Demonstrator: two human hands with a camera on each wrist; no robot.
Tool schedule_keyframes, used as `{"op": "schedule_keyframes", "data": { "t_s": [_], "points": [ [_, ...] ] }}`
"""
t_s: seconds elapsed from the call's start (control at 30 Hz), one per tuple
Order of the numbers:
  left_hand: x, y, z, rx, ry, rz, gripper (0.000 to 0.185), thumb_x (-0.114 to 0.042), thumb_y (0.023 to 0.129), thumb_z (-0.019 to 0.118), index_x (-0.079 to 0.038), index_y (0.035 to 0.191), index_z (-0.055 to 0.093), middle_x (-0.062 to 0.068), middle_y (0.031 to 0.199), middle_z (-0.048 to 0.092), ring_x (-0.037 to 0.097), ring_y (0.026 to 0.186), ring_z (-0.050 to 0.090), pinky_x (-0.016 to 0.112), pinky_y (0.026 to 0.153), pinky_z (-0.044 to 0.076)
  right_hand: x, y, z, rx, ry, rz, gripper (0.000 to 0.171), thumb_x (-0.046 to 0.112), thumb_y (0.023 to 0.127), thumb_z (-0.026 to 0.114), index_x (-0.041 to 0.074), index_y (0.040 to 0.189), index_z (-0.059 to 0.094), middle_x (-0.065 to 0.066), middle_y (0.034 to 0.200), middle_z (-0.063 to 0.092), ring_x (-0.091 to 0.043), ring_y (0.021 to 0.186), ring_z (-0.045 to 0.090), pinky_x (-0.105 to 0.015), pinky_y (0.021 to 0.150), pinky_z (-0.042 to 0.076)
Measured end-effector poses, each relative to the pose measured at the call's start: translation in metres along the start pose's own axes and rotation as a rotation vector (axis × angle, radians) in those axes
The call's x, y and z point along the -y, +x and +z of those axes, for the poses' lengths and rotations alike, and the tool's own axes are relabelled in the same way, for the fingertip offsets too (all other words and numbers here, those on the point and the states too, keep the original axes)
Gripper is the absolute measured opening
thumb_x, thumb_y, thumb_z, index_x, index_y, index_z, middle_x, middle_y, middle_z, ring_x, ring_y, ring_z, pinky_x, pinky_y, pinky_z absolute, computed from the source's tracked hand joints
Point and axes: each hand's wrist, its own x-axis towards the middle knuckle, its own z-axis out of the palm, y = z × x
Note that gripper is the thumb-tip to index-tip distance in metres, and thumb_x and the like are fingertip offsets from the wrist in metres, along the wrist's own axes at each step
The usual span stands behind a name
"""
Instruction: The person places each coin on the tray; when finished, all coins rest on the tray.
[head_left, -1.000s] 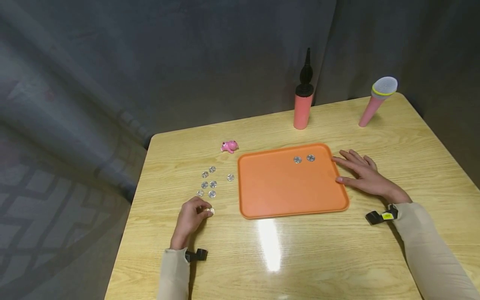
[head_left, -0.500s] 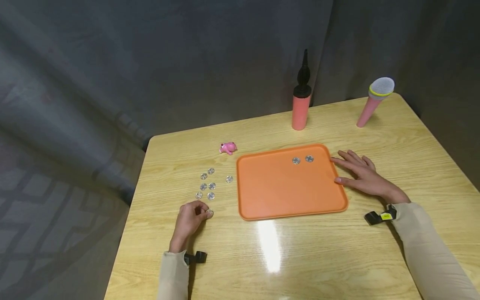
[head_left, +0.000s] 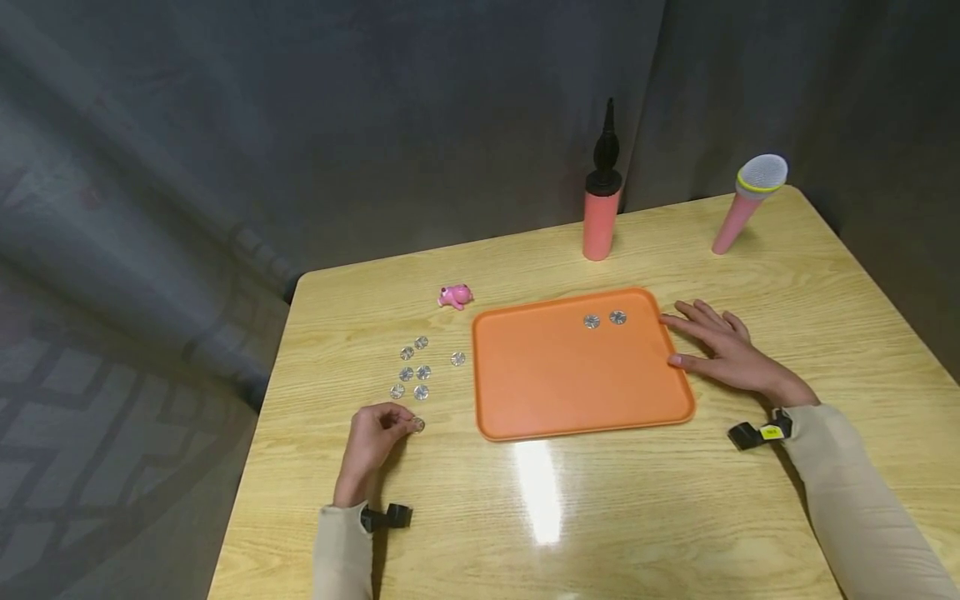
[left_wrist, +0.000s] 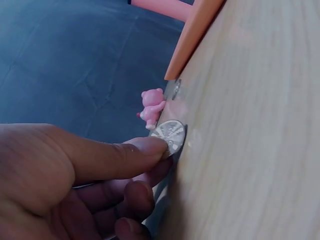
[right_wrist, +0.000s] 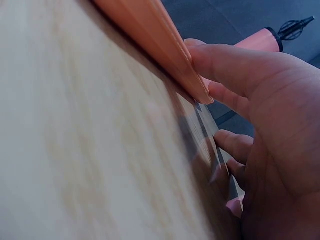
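My left hand (head_left: 371,437) pinches a small round silvery disc (left_wrist: 172,136) with a radial pattern between thumb and fingertips, close over the wooden table. In the left wrist view the disc stands tilted on edge and the thumb covers part of it. Just beyond that hand lie several similar discs (head_left: 423,372). An orange tray (head_left: 577,392) sits to their right, with two discs (head_left: 592,321) near its far right corner. My right hand (head_left: 723,350) rests at the tray's right rim, fingers extended and spread, thumb and index fingertip touching the edge.
A pink animal figurine (head_left: 455,296) lies beyond the discs. At the back of the table (head_left: 480,508) stand a pink hand pump (head_left: 598,225) with a black nozzle and a pink toy microphone (head_left: 738,217). Dark curtain (head_left: 450,125) hangs behind.
My left hand has shifted slightly left and toward me, with the disc now at its fingertips' ends. The right hand stays at the tray rim. The head view has moved slightly.
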Motion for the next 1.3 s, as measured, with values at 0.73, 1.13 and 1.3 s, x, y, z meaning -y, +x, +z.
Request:
{"op": "schedule_keyframes", "data": {
  "t_s": [0.73, 1.13, 1.3],
  "points": [
    [-0.020, 0.027, -0.009, -0.041, -0.238, -0.138, 0.009, 0.007, 0.084, 0.071, 0.011, 0.092, 0.071, 0.000, 0.069, 0.064, 0.007, 0.055, 0.050, 0.018, 0.049, 0.041, 0.001, 0.000, 0.000, 0.005, -0.011, -0.001, 0.067, 0.025, 0.093, 0.069, 0.013, 0.153, 0.041, -0.028, 0.164, 0.018, -0.048, 0.154, -0.001, -0.070, 0.115, -0.012],
    [-0.051, 0.052, 0.010, -0.035, -0.319, -0.099, 0.006, 0.006, 0.085, 0.070, 0.009, 0.090, 0.072, -0.002, 0.068, 0.063, 0.010, 0.055, 0.052, 0.021, 0.050, 0.043, 0.001, -0.001, -0.001, 0.003, -0.013, -0.006, 0.067, 0.025, 0.093, 0.070, 0.013, 0.153, 0.041, -0.029, 0.164, 0.018, -0.048, 0.154, -0.001, -0.070, 0.115, -0.012],
    [-0.063, 0.061, 0.019, -0.003, -0.338, -0.074, 0.007, 0.005, 0.086, 0.069, 0.009, 0.090, 0.071, -0.003, 0.067, 0.061, 0.009, 0.052, 0.048, 0.020, 0.046, 0.039, 0.001, -0.001, -0.001, 0.001, -0.018, -0.004, 0.067, 0.026, 0.093, 0.070, 0.013, 0.153, 0.041, -0.028, 0.164, 0.019, -0.048, 0.155, 0.000, -0.070, 0.115, -0.012]
  ]
}}
